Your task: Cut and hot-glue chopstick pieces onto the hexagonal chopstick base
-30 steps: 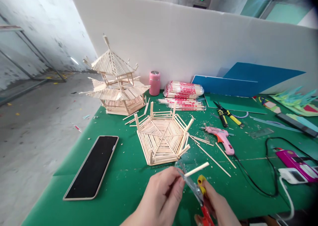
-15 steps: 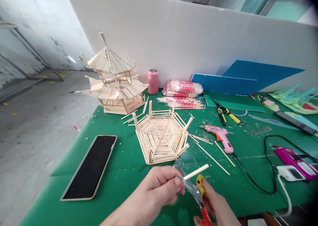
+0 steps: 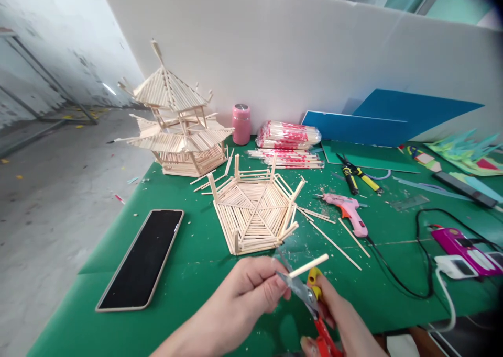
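My left hand (image 3: 255,289) is closed on a short wooden stick (image 3: 309,266), pinched between thumb and fingers, its free end pointing up to the right. In my right hand (image 3: 328,304) is a pair of scissors (image 3: 305,293) with red and yellow handles. The scissor blades lie across the stick close to my left fingertips. Just beyond my hands sits a six-sided base of wooden sticks (image 3: 255,210), with short posts standing at its corners and low rails along some edges. Part of the right hand runs off the lower frame edge.
A stick pagoda (image 3: 176,121) stands at the back left, beside a pink jar (image 3: 241,124) and wrapped chopsticks (image 3: 288,137). A phone (image 3: 141,260) lies left. On the right are a pink glue gun (image 3: 348,210), pliers (image 3: 357,176), loose sticks (image 3: 334,244) and a purple power strip (image 3: 463,249) with cords.
The view has shifted slightly, so things on the table appear a little higher. Both hands keep their holds, with the scissors still on the stick.
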`<action>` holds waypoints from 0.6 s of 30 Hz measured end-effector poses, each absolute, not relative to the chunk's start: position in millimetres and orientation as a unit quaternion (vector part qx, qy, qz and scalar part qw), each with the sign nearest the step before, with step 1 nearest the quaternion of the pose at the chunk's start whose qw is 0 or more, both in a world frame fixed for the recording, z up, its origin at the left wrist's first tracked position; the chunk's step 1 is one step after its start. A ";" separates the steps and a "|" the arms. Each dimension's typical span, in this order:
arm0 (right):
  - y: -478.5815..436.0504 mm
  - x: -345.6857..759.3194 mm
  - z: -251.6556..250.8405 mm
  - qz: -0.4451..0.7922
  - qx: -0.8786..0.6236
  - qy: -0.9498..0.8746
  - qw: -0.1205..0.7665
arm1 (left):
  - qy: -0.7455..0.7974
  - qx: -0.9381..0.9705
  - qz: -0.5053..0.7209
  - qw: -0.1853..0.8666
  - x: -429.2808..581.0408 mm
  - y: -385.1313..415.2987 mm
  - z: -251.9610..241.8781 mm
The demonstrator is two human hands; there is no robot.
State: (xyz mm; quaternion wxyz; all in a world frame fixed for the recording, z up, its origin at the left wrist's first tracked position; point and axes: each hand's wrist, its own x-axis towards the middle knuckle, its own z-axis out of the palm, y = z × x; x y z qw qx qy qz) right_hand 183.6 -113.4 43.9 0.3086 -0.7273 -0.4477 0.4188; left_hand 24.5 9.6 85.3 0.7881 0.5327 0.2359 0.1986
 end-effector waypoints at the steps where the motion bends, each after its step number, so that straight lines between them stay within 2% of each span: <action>1: -113.4 183.8 45.4 0.429 -0.722 -0.445 0.310 | 0.233 0.478 0.185 0.826 24.5 10.4 84.5; 4: -113.3 184.6 47.7 0.458 -0.713 -0.430 0.311 | 0.240 0.396 0.171 0.870 25.7 9.8 80.7; 6: -113.3 184.7 47.1 0.459 -0.716 -0.423 0.313 | 0.257 0.430 0.177 0.847 27.4 7.5 79.6; 8: -113.3 183.8 44.8 0.454 -0.718 -0.419 0.320 | 0.286 0.531 0.207 0.770 29.6 4.1 80.5; 10: -112.9 182.0 41.9 0.453 -0.716 -0.418 0.327 | 0.308 0.650 0.257 0.646 31.7 0.8 82.8; 13: -111.5 179.6 39.2 0.463 -0.709 -0.413 0.335 | 0.289 0.756 0.300 0.504 32.6 -1.0 86.5; 15: -110.1 179.4 39.5 0.452 -0.710 -0.426 0.333 | 0.272 0.767 0.290 0.504 30.9 1.1 88.5; 18: -108.1 181.6 42.1 0.443 -0.712 -0.432 0.332 | 0.261 0.685 0.231 0.639 26.7 7.3 88.5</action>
